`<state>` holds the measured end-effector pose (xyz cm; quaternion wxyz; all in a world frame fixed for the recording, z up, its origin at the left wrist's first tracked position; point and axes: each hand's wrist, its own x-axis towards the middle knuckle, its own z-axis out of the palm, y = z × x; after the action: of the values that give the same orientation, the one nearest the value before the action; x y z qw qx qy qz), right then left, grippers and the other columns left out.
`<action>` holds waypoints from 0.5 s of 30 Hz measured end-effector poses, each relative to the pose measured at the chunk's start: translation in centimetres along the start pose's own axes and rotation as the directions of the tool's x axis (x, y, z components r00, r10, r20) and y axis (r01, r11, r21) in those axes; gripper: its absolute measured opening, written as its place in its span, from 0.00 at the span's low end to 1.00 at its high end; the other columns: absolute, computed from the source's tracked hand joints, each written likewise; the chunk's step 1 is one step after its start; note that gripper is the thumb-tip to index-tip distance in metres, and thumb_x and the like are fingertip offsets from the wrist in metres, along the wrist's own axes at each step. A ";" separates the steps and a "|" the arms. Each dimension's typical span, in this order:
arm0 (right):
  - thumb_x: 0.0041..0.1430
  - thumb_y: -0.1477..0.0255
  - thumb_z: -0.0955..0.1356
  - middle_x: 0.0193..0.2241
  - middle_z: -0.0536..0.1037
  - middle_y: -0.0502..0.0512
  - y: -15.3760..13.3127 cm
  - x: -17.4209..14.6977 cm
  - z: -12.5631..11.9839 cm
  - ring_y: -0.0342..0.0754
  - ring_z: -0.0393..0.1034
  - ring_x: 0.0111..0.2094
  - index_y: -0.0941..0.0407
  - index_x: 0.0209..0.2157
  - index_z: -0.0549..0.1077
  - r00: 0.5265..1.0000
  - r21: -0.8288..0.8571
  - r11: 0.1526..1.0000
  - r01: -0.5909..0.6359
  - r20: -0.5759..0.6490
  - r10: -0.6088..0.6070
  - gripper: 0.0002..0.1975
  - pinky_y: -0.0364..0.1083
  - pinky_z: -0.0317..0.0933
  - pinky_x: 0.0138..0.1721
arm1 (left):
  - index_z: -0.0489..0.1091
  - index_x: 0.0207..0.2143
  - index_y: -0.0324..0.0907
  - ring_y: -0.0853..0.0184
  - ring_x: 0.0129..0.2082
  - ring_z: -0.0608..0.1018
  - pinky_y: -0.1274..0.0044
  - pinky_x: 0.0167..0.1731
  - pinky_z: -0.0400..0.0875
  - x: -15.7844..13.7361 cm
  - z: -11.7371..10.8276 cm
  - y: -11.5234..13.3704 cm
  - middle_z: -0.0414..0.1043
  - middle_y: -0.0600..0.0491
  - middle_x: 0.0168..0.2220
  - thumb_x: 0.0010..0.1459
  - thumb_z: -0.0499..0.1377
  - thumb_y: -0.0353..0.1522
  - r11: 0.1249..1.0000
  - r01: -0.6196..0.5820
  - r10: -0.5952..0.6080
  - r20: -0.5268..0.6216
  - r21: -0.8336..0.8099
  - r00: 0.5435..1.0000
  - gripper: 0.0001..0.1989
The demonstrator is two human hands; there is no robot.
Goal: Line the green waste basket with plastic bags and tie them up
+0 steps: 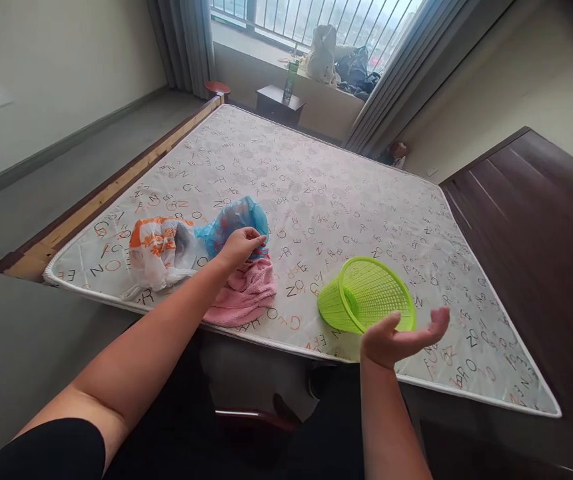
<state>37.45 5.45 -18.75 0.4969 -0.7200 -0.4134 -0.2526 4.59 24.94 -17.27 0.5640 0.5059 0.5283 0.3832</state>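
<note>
My left hand (240, 245) reaches over to a blue plastic bag (239, 215), its thumb and fingers pinched together at the bag's near right edge. Just below that hand lies a crumpled pink towel (247, 293). To the left sits a white plastic bag with orange print (159, 250), puffed up and part open. My right hand (400, 339) is held palm up with fingers spread, holding nothing. Behind it a lime green mesh basket (335, 303) lies tilted on its side, its mouth turned toward the right.
All these things lie on a letter-printed mattress (311, 220). A wooden bed frame rail (111, 190) runs along the left, and a dark headboard (526, 220) stands at the right. A nightstand (280, 103) with a green bottle (290, 80) is by the window.
</note>
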 end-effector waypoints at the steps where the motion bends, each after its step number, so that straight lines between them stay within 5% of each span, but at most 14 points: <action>1: 0.60 0.71 0.64 0.65 0.62 0.70 -1.9 -0.6 0.3 0.66 0.56 0.69 0.54 0.64 0.57 0.995 0.077 0.992 0.099 0.026 -0.101 0.31 0.75 0.54 0.65 | 0.70 0.29 0.41 0.67 0.26 0.76 0.77 0.26 0.66 0.2 -0.1 -0.1 0.79 0.49 0.31 0.50 0.69 0.47 0.999 -0.018 0.018 -0.012 0.035 1.000 0.20; 4: 0.65 0.75 0.61 0.57 0.72 0.67 -5.9 -3.9 2.2 0.59 0.70 0.60 0.52 0.61 0.61 0.919 0.402 0.901 0.164 0.271 -0.288 0.23 0.67 0.68 0.57 | 0.72 0.29 0.41 0.66 0.27 0.76 0.76 0.27 0.66 0.7 -0.4 -0.7 0.80 0.49 0.31 0.52 0.66 0.49 0.992 -0.030 0.031 -0.007 0.127 0.999 0.19; 7: 0.66 0.78 0.60 0.49 0.79 0.60 -7.0 -7.4 4.3 0.52 0.76 0.52 0.50 0.56 0.69 0.688 0.609 0.792 0.046 0.555 -0.467 0.20 0.56 0.72 0.53 | 0.75 0.28 0.42 0.65 0.27 0.76 0.76 0.27 0.65 1.0 -0.9 -1.4 0.80 0.50 0.30 0.56 0.62 0.49 0.943 -0.046 0.049 0.001 0.328 0.999 0.19; 10: 0.67 0.78 0.60 0.44 0.82 0.58 -6.7 -9.1 5.6 0.51 0.78 0.45 0.51 0.51 0.74 0.475 0.582 0.807 -0.103 0.741 -0.474 0.17 0.51 0.73 0.47 | 0.77 0.27 0.43 0.63 0.28 0.76 0.74 0.29 0.65 1.4 -1.4 -2.1 0.77 0.51 0.25 0.59 0.59 0.47 0.815 -0.044 0.047 0.010 0.577 0.999 0.18; 12: 0.68 0.77 0.60 0.43 0.82 0.57 -6.6 -9.1 6.0 0.50 0.79 0.43 0.52 0.50 0.75 0.410 0.526 0.831 -0.182 0.809 -0.422 0.16 0.50 0.72 0.46 | 0.78 0.28 0.44 0.60 0.32 0.78 0.72 0.34 0.68 1.7 -1.8 -2.5 0.79 0.50 0.28 0.59 0.58 0.44 0.739 -0.047 0.044 0.022 0.672 0.999 0.16; 15: 0.68 0.74 0.61 0.44 0.82 0.56 -6.6 -8.6 6.2 0.50 0.78 0.44 0.52 0.49 0.75 0.372 0.484 0.833 -0.269 0.850 -0.373 0.15 0.49 0.71 0.47 | 0.80 0.29 0.44 0.55 0.51 0.78 0.71 0.51 0.69 2.3 -1.9 -3.3 0.81 0.47 0.44 0.59 0.58 0.40 0.648 -0.140 0.108 0.091 0.749 0.990 0.14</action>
<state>26.97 9.32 -24.39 0.3530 -0.5442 -0.6958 0.3083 2.69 26.86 -20.86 0.2863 0.7361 0.5927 0.1578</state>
